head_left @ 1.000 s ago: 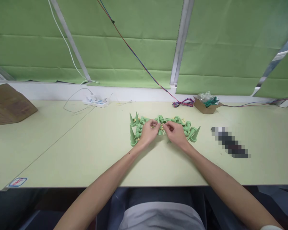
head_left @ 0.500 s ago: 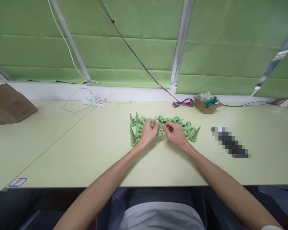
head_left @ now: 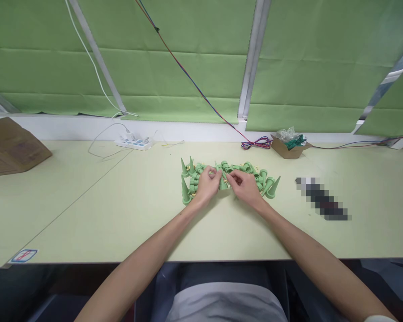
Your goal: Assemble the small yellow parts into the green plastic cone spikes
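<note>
My left hand (head_left: pixel 208 183) is closed in a pinch at a green plastic watering spike (head_left: pixel 223 184), a cone with a wide collar. Close beside it, my right hand (head_left: pixel 245 185) is also pinched, its fingertips near the top of the same spike; what they grip is too small to make out. Around both hands lie several more green spikes. One stands upright at the left (head_left: pixel 186 192), and another leans at the right (head_left: pixel 273 189). Small yellowish pieces show among them. My hands partly cover the heap.
A pale table (head_left: pixel 114 214) spreads around the heap. At the back stand a power strip (head_left: pixel 134 143), a bundled red-blue cable (head_left: pixel 257 143) and a small cardboard box (head_left: pixel 289 151) with plastic wrap. A larger carton (head_left: pixel 16 150) sits far left; a blurred dark object (head_left: pixel 324 200) lies right.
My fingertips have drawn slightly apart, with the left hand a little further left, so more of the spike between them shows. The other spikes stay where they were.
</note>
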Available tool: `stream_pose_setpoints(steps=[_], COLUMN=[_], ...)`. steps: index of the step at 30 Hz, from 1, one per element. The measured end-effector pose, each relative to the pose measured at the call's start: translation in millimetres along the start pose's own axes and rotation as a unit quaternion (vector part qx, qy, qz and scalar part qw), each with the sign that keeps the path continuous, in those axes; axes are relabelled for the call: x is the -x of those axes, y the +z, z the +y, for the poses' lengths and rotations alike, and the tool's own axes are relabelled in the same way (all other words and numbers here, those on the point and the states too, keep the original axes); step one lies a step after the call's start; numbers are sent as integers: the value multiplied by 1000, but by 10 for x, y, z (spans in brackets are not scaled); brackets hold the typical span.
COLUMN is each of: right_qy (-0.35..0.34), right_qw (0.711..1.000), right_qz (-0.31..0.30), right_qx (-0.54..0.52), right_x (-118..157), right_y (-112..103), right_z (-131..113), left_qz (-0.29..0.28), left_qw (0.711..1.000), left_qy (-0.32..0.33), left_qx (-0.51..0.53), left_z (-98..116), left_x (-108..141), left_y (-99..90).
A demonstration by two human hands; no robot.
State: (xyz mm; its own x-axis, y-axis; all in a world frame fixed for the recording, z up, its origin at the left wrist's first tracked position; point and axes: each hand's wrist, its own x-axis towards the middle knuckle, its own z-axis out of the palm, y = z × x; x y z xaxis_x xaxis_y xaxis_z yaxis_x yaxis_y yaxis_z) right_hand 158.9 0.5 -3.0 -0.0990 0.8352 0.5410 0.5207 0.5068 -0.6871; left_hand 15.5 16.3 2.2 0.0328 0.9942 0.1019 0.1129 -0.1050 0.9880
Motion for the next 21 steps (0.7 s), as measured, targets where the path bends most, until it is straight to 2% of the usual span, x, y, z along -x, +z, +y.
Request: stream_pose_setpoints(steps=[3, 13, 21], right_qy=[1, 17, 47], right_qw=[1000, 1000, 999], right_qz=[-1, -6, -12], right_qx=[1, 23, 20], right_x=[-2, -11, -30], right_y=[5, 3, 2], right_z=[7, 27, 74], left_qz=[-1, 16, -27], left_qw=[1000, 986, 978], left_qy=[14, 131, 168], left_qx=[-10, -100, -118], left_z=[5, 64, 51], left_x=[7, 70, 95], left_y=[-4, 0, 4])
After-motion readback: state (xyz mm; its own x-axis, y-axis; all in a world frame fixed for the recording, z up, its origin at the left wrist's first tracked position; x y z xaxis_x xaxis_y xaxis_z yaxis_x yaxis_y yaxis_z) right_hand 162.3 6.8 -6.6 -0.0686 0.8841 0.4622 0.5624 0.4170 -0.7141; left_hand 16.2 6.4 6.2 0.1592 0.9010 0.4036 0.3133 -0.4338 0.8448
